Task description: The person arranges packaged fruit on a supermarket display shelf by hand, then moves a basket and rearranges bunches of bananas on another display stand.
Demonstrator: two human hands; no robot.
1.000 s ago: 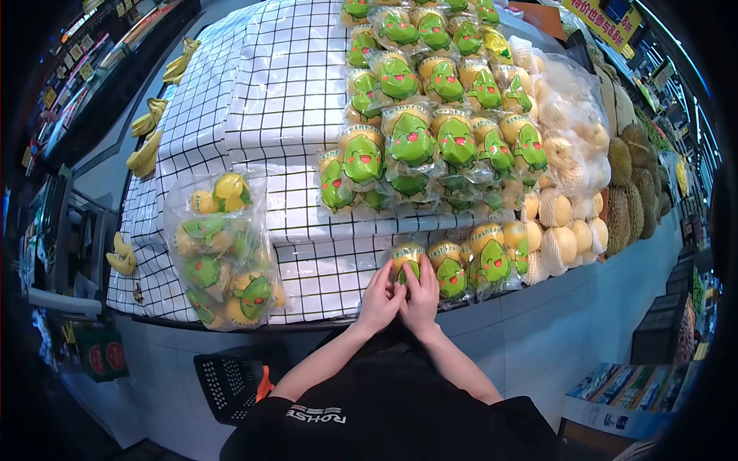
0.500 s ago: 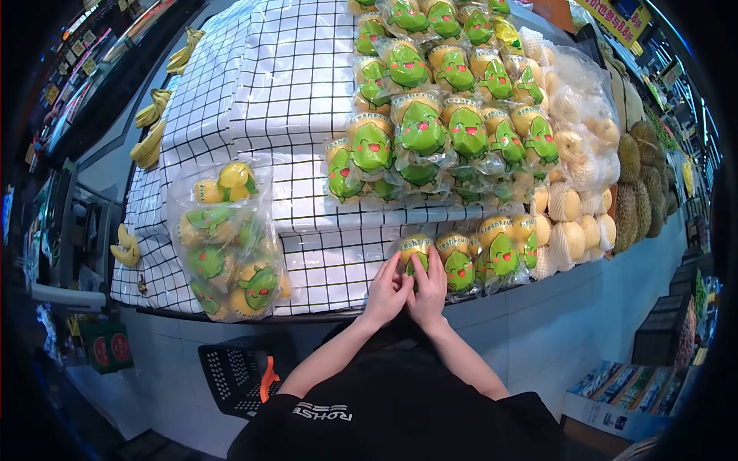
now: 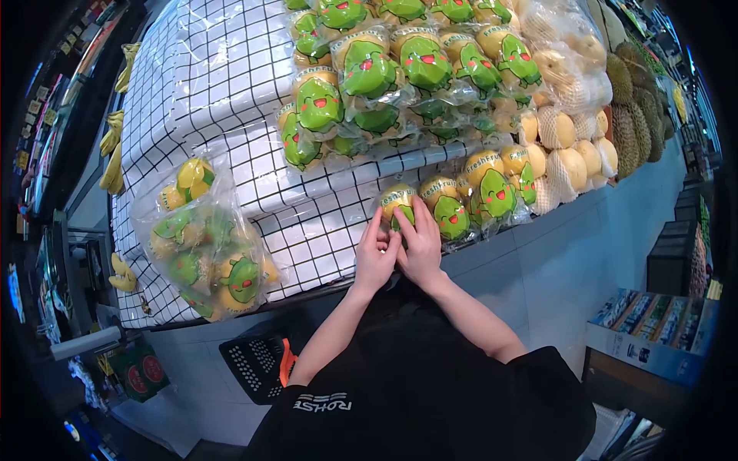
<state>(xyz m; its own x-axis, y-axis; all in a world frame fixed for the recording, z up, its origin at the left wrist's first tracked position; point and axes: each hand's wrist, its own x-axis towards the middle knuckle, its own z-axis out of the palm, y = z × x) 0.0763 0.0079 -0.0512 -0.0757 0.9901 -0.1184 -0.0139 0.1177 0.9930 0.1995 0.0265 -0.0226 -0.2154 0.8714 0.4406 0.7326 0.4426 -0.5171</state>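
Observation:
At the left end of the front row sits a bagged yellow fruit [image 3: 397,197], in a clear bag printed "FreshFruit" with a green cartoon. My left hand [image 3: 374,260] holds its near left side, fingers curved against the bag. From the right, my right hand [image 3: 421,244] lays its fingers over the front of the same bag. The thumbs are close together, and the fruit's lower part is hidden behind my hands. Right beside it stands another bagged fruit [image 3: 448,213], with larger bagged fruit [image 3: 493,192] farther right.
Stacked bags of fruit [image 3: 365,69] fill the upper tier. Netted yellow fruit [image 3: 569,165] and durians [image 3: 630,127] lie to the right. A large bag of fruit [image 3: 207,238] rests on the checked cloth [image 3: 307,250] at left. A black basket [image 3: 254,369] stands on the floor below.
The camera view has turned and shifted, so the display sits farther left and higher. Both hands stay on the same bagged fruit, with only slight finger movement.

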